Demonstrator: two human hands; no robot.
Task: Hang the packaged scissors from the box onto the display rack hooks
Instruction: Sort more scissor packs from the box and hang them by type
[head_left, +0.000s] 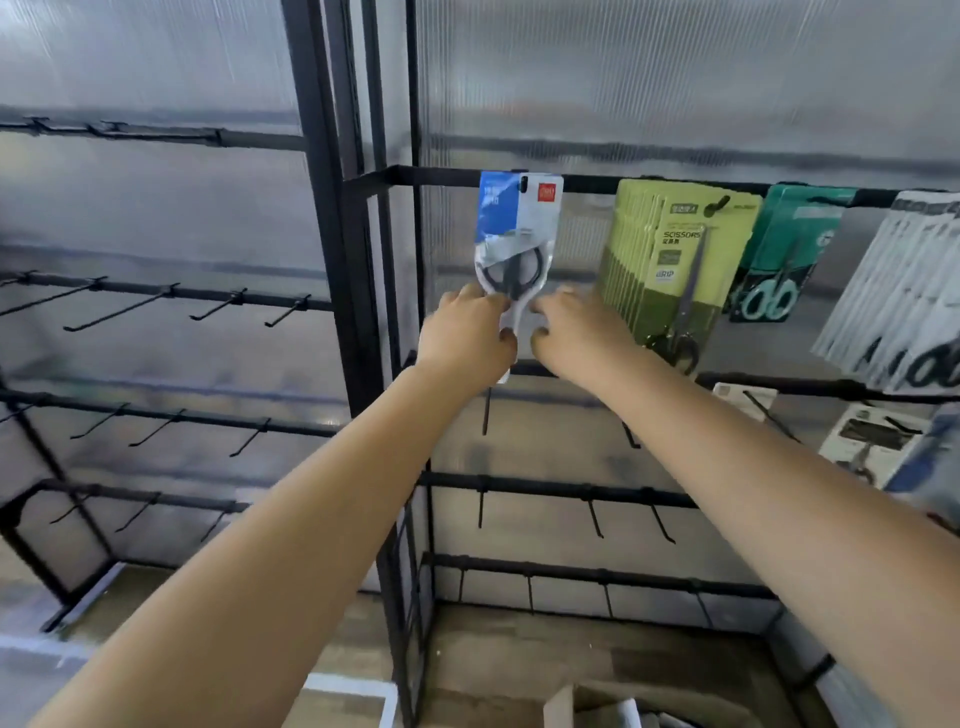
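Two hands at a scissors pack on the top rail of the rack

Both the left hand (470, 335) and the right hand (576, 332) pinch the lower end of a blue-and-white scissors pack (517, 236), whose top sits at the top rail (431, 176) of the rack near its left end. Just right hang green packs (675, 260), then teal packs (784, 254). A box (592, 706) sits on the floor below.
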